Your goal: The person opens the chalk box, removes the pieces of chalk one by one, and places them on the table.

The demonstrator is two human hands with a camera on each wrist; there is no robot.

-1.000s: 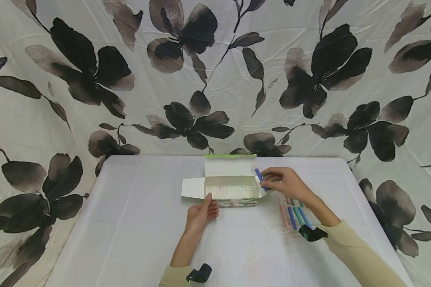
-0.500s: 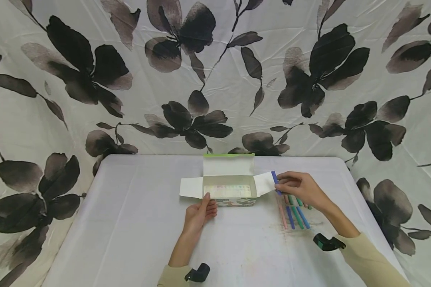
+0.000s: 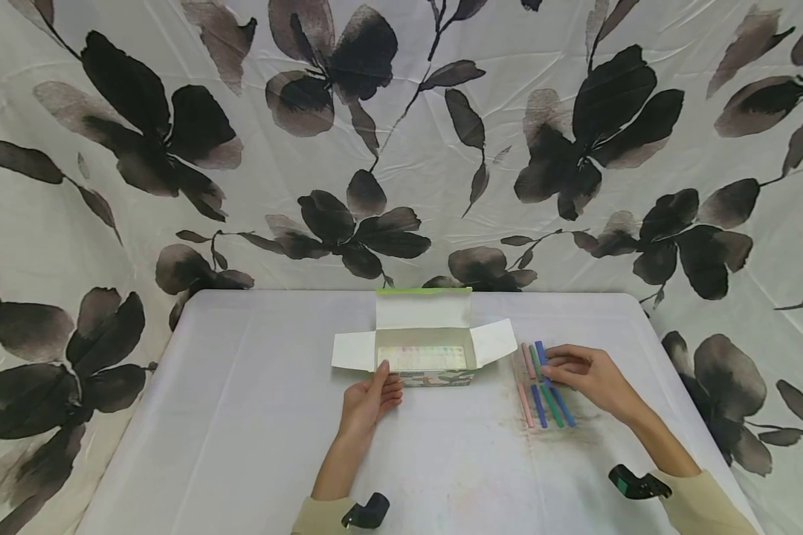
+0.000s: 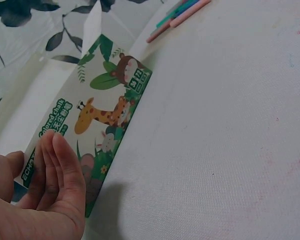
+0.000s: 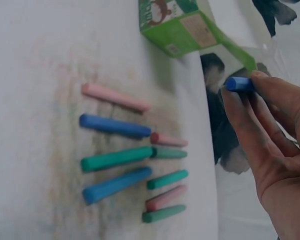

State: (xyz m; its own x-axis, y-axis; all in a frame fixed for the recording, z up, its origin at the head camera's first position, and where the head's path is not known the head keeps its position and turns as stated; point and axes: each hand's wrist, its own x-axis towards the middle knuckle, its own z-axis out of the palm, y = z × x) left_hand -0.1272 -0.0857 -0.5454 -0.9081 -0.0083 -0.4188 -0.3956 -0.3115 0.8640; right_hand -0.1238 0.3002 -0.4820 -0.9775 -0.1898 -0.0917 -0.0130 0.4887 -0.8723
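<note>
An open cardboard chalk box [image 3: 438, 380], printed with cartoon animals and the words "Colored chalk", stands with its flaps spread in the head view. Pale chalk sticks [image 3: 420, 357] lie inside it. My left hand [image 3: 363, 407] grips the box's front wall near its left corner, thumb at the top edge and fingers against the printed face. Between thumb and fingertips, my right hand [image 3: 592, 377] pinches a blue chalk stick [image 5: 239, 84], raised over the loose chalks to the right of the box. In the right wrist view its end points toward the camera.
Two rows of loose chalks lie on the white table, among them a pink chalk [image 5: 115, 96], a blue chalk [image 5: 115, 125] and a green chalk [image 5: 116, 159]. Chalk dust marks the cloth around them. A floral curtain [image 3: 401, 148] hangs behind the table.
My right hand has moved right and toward me with the blue chalk, from the box's right flap to above the loose chalks. The left hand keeps its hold on the box.
</note>
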